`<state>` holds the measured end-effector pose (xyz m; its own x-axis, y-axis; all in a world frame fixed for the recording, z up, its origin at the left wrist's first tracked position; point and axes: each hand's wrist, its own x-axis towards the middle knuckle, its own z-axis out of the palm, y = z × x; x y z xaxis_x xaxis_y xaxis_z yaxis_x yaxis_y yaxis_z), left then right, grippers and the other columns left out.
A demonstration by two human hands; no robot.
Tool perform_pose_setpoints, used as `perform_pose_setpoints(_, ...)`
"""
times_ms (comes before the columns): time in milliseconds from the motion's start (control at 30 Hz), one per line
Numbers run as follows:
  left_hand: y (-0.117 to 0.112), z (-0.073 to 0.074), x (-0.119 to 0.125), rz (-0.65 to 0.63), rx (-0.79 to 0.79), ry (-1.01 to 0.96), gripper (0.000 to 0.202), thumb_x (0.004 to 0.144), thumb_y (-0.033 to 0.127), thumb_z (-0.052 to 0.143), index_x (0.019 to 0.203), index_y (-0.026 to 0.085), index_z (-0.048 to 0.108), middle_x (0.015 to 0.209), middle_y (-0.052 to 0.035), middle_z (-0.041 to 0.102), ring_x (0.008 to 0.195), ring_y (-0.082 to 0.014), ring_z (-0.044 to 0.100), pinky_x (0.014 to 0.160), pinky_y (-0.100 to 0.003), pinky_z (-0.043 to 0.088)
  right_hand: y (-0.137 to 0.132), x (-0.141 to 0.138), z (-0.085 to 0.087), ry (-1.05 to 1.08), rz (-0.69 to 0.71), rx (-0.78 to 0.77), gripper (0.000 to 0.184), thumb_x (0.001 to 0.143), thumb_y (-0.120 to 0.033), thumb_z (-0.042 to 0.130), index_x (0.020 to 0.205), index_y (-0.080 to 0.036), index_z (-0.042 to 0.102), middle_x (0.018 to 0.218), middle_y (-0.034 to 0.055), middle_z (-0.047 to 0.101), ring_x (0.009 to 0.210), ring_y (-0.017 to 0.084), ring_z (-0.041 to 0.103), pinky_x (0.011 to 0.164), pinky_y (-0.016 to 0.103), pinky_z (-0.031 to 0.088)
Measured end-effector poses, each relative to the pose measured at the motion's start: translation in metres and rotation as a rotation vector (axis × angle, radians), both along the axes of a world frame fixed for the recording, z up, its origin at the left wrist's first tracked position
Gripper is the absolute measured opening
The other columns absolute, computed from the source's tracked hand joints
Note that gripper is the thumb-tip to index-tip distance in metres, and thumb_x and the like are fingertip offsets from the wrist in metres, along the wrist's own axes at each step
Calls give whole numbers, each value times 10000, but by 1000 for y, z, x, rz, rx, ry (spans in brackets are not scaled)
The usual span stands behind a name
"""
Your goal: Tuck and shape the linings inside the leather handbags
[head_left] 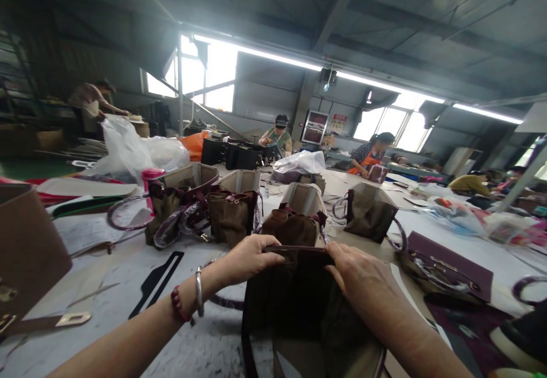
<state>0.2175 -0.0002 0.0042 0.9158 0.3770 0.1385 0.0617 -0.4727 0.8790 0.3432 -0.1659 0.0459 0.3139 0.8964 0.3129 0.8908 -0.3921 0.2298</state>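
Observation:
A dark brown handbag (294, 298) stands open in front of me, its inside facing up toward the camera. My left hand (252, 258) pinches the left part of its far top edge between thumb and fingers. Gripping the same edge farther right is my right hand (350, 267), fingers over the rim and thumb on the inner side. Just beyond the rim sits another brown handbag (294, 221). A curved handle in clear wrap shows below my left wrist. The outer face of the held handbag is hidden.
Several unfinished handbags (233, 215) line the table (171, 338). A black template (158, 281) lies left of my arm, near a tan bag (32, 247). A purple flap bag (450, 264) lies at right. Plastic bags (123, 150) and several co-workers (371, 153) are farther back.

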Motion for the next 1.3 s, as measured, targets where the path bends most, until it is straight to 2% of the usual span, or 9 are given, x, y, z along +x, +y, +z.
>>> perform_pose_setpoints(167, 1, -5, 6, 51, 6, -5, 208, 685, 310, 508, 767, 137, 592, 632, 33, 513, 586, -96, 436, 524, -185, 320, 8, 2, 2, -91, -22, -28, 162, 744, -54, 472, 839, -178, 515, 724, 24, 599, 673, 182, 595, 528, 250, 368)
perform_pose_setpoints(400, 1, -12, 13, 165, 95, -27, 185, 681, 286, 495, 742, 149, 602, 642, 22, 556, 602, -112, 473, 563, -196, 350, 10, 0, 3, -223, 52, -77, 157, 762, -55, 467, 797, -193, 534, 668, 0, 583, 580, 173, 596, 425, 240, 296)
perform_pose_setpoints(667, -9, -8, 14, 161, 89, -26, 181, 694, 299, 477, 708, 147, 574, 595, 31, 521, 574, -107, 465, 525, -190, 329, 6, -10, 12, -280, 100, -162, 236, 725, 37, 424, 776, -144, 567, 662, 61, 605, 581, 214, 596, 453, 274, 397)
perform_pose_setpoints(800, -16, -8, 16, 154, 147, -8, 202, 707, 322, 458, 707, 153, 568, 620, 19, 554, 629, -137, 506, 564, -203, 352, 4, -16, 14, -224, 113, -195, 208, 743, 18, 387, 770, -93, 561, 689, 132, 611, 582, 244, 595, 454, 317, 426)
perform_pose_setpoints(900, -15, -14, 20, 155, 146, 32, 245, 716, 369, 443, 757, 168, 576, 648, 13, 593, 665, -168, 541, 578, -214, 369, 6, -14, 11, -187, 102, -231, 171, 753, -25, 401, 788, -103, 549, 709, 111, 621, 599, 209, 598, 453, 288, 435)
perform_pose_setpoints(967, -14, -18, 23, 141, 118, 60, 273, 709, 406, 443, 776, 177, 575, 641, 13, 603, 656, -182, 553, 561, -219, 374, 5, -16, 10, -144, 137, -258, 117, 747, -114, 448, 816, -121, 541, 729, 81, 633, 600, 188, 600, 454, 266, 440)
perform_pose_setpoints(1067, -13, -20, 26, 112, 106, 98, 283, 691, 427, 442, 760, 185, 571, 647, 9, 611, 653, -194, 564, 556, -227, 385, 5, -27, 9, 38, 185, -389, 227, 691, -293, 496, 834, -126, 556, 757, 82, 648, 611, 202, 606, 451, 265, 444)
perform_pose_setpoints(1167, -14, -18, 25, 130, 126, 117, 279, 686, 418, 433, 751, 184, 570, 632, 7, 603, 637, -192, 558, 556, -233, 387, 2, -35, 7, 183, 201, -498, 276, 659, -322, 489, 846, -140, 577, 794, 83, 646, 659, 218, 602, 483, 275, 450)
perform_pose_setpoints(1300, -21, -10, 21, 93, 108, 50, 260, 699, 375, 426, 743, 160, 566, 650, 3, 582, 644, -166, 530, 548, -215, 380, -11, -34, 1, 174, 243, -324, 207, 639, -258, 511, 809, -158, 572, 873, 88, 597, 783, 216, 564, 623, 276, 442)
